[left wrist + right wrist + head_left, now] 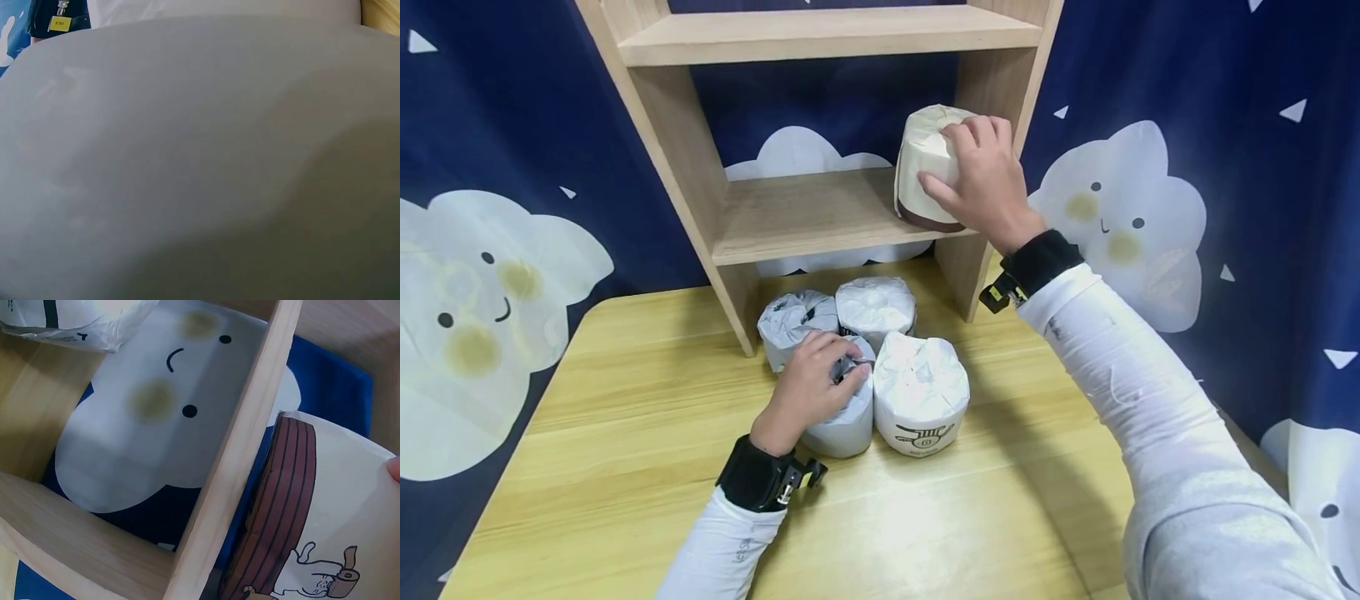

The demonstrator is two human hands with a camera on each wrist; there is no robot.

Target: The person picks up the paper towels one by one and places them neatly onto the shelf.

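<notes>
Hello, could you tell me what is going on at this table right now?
A person is handling wrapped paper rolls at a small wooden shelf. The right hand grips a beige roll standing at the right end of the middle shelf board. The left hand rests on top of a white roll, one of four clustered on the table in front of the shelf.

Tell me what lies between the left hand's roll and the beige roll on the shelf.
In the head view, one white wrapped roll on the table sits between the gripped roll and the beige roll.
</notes>
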